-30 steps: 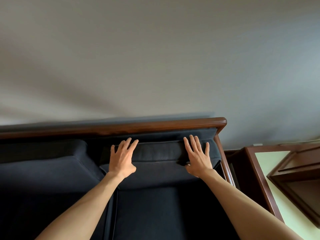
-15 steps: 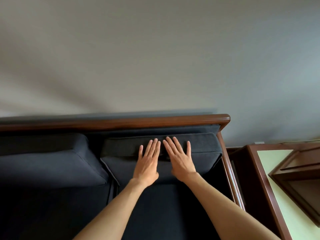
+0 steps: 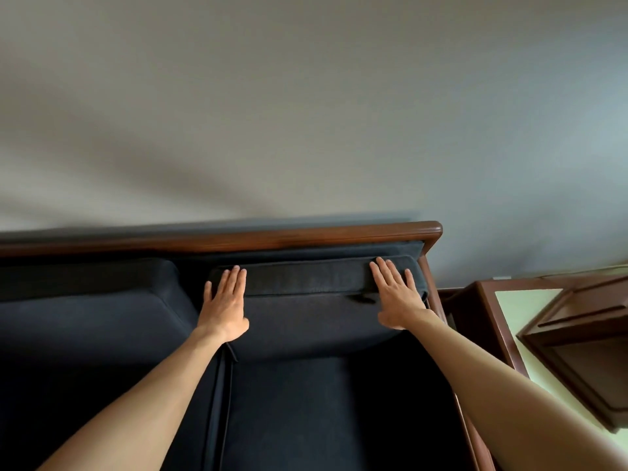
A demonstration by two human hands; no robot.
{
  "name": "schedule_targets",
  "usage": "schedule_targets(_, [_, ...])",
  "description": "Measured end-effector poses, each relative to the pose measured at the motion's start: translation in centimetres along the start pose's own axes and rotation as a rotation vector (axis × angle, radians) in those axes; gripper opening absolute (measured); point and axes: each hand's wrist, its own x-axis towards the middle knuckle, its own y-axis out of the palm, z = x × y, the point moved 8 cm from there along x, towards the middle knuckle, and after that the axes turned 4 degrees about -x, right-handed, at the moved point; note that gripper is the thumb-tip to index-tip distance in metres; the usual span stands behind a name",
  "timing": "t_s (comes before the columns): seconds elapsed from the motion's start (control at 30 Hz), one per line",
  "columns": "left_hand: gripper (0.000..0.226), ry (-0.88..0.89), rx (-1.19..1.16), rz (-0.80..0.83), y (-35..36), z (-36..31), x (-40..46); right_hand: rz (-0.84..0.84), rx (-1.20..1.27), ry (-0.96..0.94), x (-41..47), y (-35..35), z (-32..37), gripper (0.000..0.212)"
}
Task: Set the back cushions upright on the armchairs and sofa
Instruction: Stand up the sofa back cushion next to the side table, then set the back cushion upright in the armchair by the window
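A dark navy back cushion (image 3: 306, 311) stands upright at the right end of the sofa, leaning against the brown wooden back rail (image 3: 306, 236). My left hand (image 3: 225, 305) lies flat on the cushion's left front, fingers together and pointing up. My right hand (image 3: 397, 297) lies flat on its right front, fingertips on the top edge. Neither hand grips anything. A second dark back cushion (image 3: 88, 307) stands beside it on the left. The dark seat cushion (image 3: 323, 413) lies below.
The sofa's wooden right arm (image 3: 436, 300) runs down beside my right forearm. To the right stands a wooden side table (image 3: 489, 321) with a pale top and a dark wooden tray (image 3: 584, 338) on it. A plain grey wall fills the upper view.
Half a second ago my hands lay close together on the cushion's middle. Both have since slid apart to its left and right sides.
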Motion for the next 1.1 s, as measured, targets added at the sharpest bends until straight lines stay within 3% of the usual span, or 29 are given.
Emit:
schedule_targets(0.1, [0.08,0.004,-0.034,0.023,-2.4,-0.9,-0.7,0.076,0.07,0.014,-1.3,-2.5,-0.3,0.089])
schedule_targets(0.23, [0.058,0.092,-0.136,0.002,-7.7,-5.4,-3.2,0.018,0.209,0.039,-4.9,-7.4,-0.3,0.063])
schedule_targets(0.33, [0.047,0.19,-0.259,-0.043,-12.1,-10.2,-6.5,-0.034,0.284,0.061,-8.4,-9.9,-0.7,0.06])
schedule_targets(0.67, [0.024,0.583,-0.312,-0.251,-20.1,-27.8,-25.7,-0.395,0.396,0.11,-32.8,-17.3,-3.1,0.037])
schedule_targets(0.8, [0.021,0.758,-0.267,-0.218,-18.4,-37.1,-33.1,-0.467,0.469,0.249,-43.2,-14.8,-8.3,0.036])
schedule_targets(1.1, [0.02,1.101,-0.119,-0.064,-7.2,-59.6,-50.2,-0.517,0.658,0.654,-67.7,-0.1,-23.7,0.035])
